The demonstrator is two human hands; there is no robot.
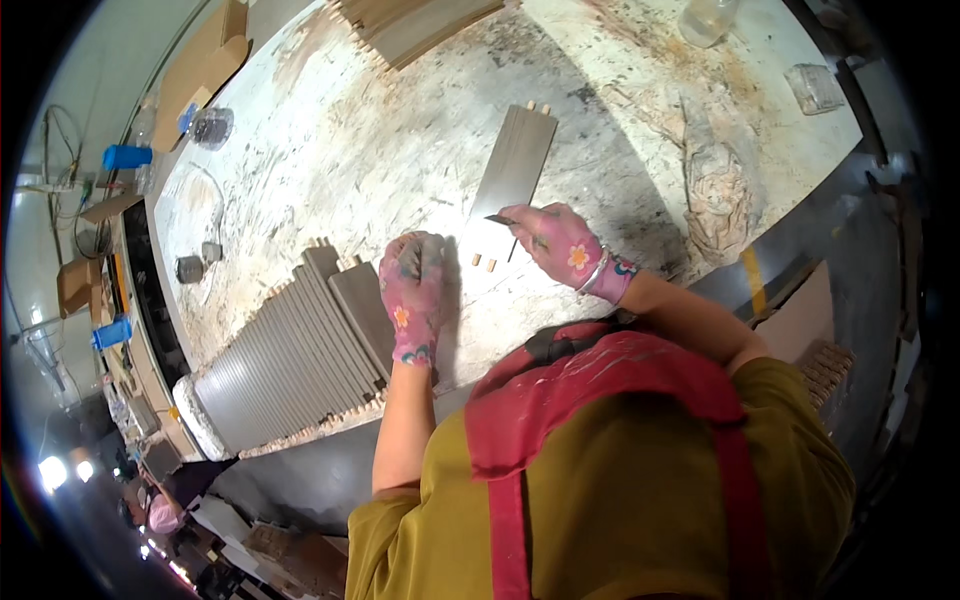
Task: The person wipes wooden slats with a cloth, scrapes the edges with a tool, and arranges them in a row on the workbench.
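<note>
- Lying flat on the workbench [330, 150], a grey panel [510, 175] sits near the bench's mid-front, just ahead of the right hand [560, 245].
- Panel long axis runs from near edge up and slightly to the right, away from the person; far short end shows two light wooden dowels [538, 106] sticking out, near end shows more dowel pegs [485, 263] pointing back toward the person.
- Right hand, in pink flowered glove, rests on panel's near end, fingers curled narrow around a thin dark tool [500, 219]; tool tip points left across the panel. Can't tell what kind of tool it is.
- Left hand [412, 290], same pink glove, is closed in a loose fist, knuckles up, resting at the right edge of a stack of grey panels [290, 350]. Can't tell if it grips anything.
- Stack lies at the bench's front-left, panels side by side, w/ dowel ends showing along near and far edges; long axes roughly parallel to the single panel.
- Single panel and stack are near each other but apart, left hand between them.
- Bench top is pale, stained, dusty.
- Another pile of boards [420, 25] at bench's far edge.
- Crumpled rag [715, 190] to the right of the panel, well apart.
- Clear plastic jar [705, 20] far right, second clear container [812, 88] near it.
- Small jar w/ blue cap [208, 125] far left.
</note>
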